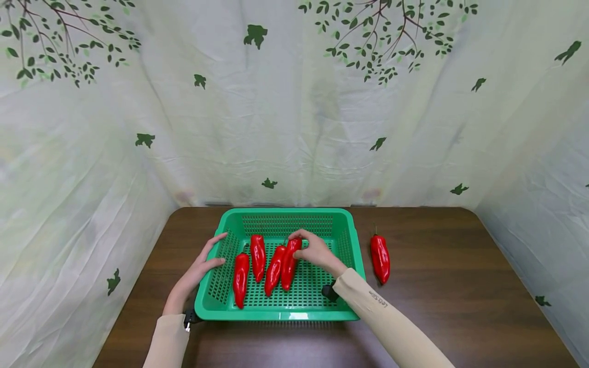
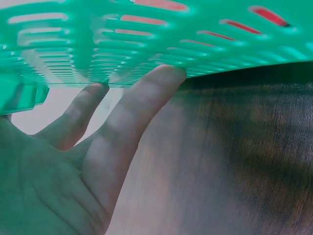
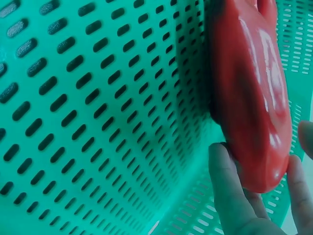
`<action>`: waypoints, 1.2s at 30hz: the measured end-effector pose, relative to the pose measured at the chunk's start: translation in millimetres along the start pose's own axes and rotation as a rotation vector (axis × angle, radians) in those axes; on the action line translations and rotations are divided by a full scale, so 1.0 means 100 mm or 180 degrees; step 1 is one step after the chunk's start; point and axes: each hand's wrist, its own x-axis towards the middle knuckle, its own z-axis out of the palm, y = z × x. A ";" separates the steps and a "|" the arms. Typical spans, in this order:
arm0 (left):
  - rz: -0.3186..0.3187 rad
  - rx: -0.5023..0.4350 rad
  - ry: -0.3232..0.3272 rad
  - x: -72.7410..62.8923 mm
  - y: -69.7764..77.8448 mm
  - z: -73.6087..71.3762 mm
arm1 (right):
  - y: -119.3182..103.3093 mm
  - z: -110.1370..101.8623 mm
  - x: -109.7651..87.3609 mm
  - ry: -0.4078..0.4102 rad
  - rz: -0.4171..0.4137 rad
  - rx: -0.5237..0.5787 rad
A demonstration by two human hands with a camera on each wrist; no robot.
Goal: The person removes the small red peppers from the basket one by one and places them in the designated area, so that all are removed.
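Several glossy red chili peppers lie in a green plastic basket [image 1: 299, 315]. My right hand [image 1: 317, 251] reaches in over the basket's right side and pinches the rightmost chili pepper [image 1: 289, 266] there near its upper end. In the right wrist view, fingers and thumb stand around one end of this chili pepper [image 3: 259, 107]. My left hand [image 1: 198, 273] rests at the basket's left rim, thumb and fingers extended apart. The left wrist view shows that palm and two digits against the slotted side wall [image 2: 122, 54].
One more red chili pepper [image 1: 380, 258] lies on the dark wooden table [image 1: 442, 306], right of the basket. Other chili peppers [image 1: 241, 280] sit in the basket's left half. A pale cloth with printed leaves [image 1: 299, 128] hangs behind the table and at both sides.
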 end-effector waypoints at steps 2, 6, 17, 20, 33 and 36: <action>0.0005 0.0003 -0.0001 0.00 0.00 0.00 | 0.00 0.00 0.00 -0.0011 -0.0027 0.0094; 0.0008 0.0003 0.0004 0.00 0.00 0.00 | -0.01 -0.01 -0.01 -0.0088 -0.0038 0.0382; -0.0032 -0.0002 0.0014 -0.01 0.02 0.01 | -0.31 -0.09 -0.16 -0.0165 -0.0038 0.0722; -0.0023 -0.0007 0.0003 -0.01 0.02 0.01 | -0.27 -0.09 -0.12 -0.0151 -0.0059 0.0782; -0.0025 0.0028 0.0014 0.00 0.02 0.01 | -0.09 -0.13 0.01 -0.0067 -0.0076 0.1073; -0.0039 0.0036 0.0022 0.00 0.02 0.01 | -0.09 -0.14 0.01 -0.0055 -0.0073 0.1056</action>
